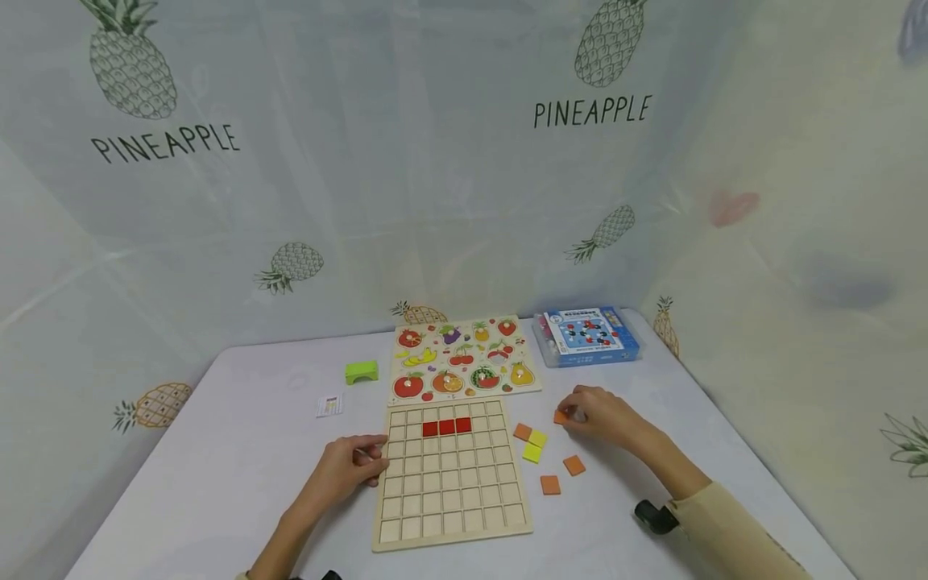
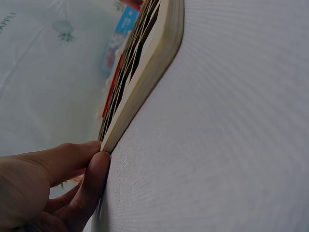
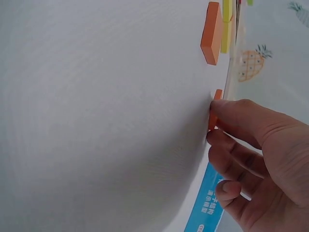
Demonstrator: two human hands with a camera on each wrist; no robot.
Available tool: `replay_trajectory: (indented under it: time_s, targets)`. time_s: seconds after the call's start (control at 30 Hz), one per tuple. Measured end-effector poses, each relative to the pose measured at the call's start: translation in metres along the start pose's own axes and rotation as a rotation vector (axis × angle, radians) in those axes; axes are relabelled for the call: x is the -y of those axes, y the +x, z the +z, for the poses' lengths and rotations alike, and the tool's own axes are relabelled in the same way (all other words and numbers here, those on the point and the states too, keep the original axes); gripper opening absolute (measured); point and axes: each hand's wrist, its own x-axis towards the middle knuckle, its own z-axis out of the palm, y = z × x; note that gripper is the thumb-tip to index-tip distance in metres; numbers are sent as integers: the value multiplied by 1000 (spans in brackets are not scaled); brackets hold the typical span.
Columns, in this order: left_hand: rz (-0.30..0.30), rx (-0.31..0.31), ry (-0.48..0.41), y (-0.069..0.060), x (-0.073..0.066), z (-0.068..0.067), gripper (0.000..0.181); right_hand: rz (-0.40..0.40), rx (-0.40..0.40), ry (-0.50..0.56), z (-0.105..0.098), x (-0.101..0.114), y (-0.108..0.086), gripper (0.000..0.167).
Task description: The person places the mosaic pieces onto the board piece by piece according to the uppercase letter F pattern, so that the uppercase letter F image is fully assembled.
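Note:
A wooden grid board (image 1: 453, 541) lies flat on the table, with three red square tiles (image 1: 446, 427) side by side in one of its upper rows. At its left edge, my left hand (image 1: 351, 466) pinches the rim between thumb and finger; the left wrist view shows this hand (image 2: 63, 186) at the board's edge (image 2: 145, 87). To the right of the board, my right hand (image 1: 600, 415) pinches an orange square tile (image 1: 560, 417) at the table surface. Nearby lie three more orange tiles (image 1: 550, 485) and two yellow tiles (image 1: 532, 453).
Behind the grid board lies a fruit puzzle board (image 1: 464, 354). A blue boxed set (image 1: 590, 337) stands at the back right. On the left are a green arch block (image 1: 362, 371) and a small printed card (image 1: 329, 405). Pineapple-print curtains (image 1: 435, 177) surround the table.

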Motion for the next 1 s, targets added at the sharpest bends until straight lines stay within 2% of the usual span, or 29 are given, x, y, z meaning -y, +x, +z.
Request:
replay_trajectory:
  time_s: [0.3,0.7,1.0]
  targets:
    - [-13,4,6,0,3,2,43,-9,15,11,3,-1,-2,21]
    - [34,3,8,1,4,1,43,-6,4,9,2,0,0,18]
    - [30,0,-4,1,3,0,43,1,10,8,2,-1,4,19]
